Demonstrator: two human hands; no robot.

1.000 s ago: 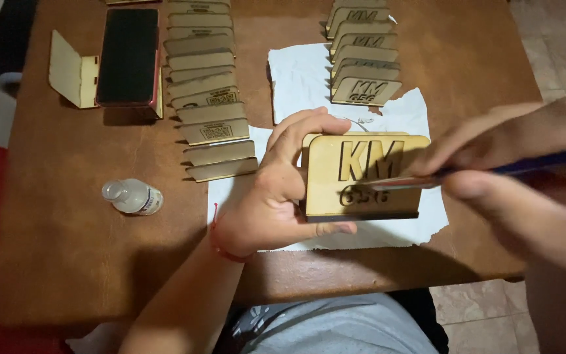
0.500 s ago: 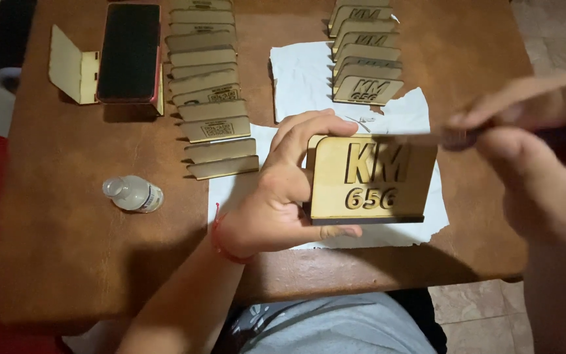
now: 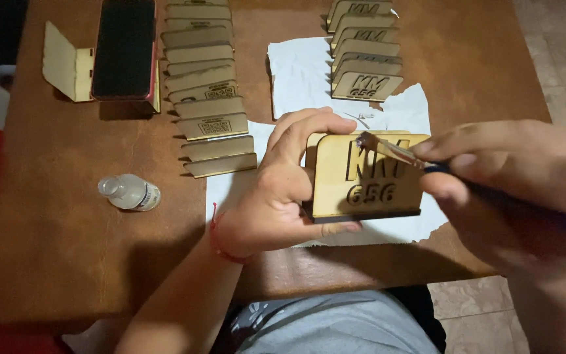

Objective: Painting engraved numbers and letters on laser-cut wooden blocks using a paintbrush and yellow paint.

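A brown tabletop [image 3: 67,229] is carrying rows of wooden plaques and white paper [image 3: 296,72]. The left hand [image 3: 276,190] is gripping a wooden plaque [image 3: 368,177] upright above the paper, fingers wrapping its left edge. The right hand [image 3: 492,177] is pinching a paintbrush [image 3: 394,151], its tip touching the plaque's face.

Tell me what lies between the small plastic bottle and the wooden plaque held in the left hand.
In the head view, only bare brown tabletop and the left hand itself separate the bottle from the plaque.

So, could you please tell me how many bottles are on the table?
1: a small clear bottle lying on its side on the brown table, left of the left hand. No others show.
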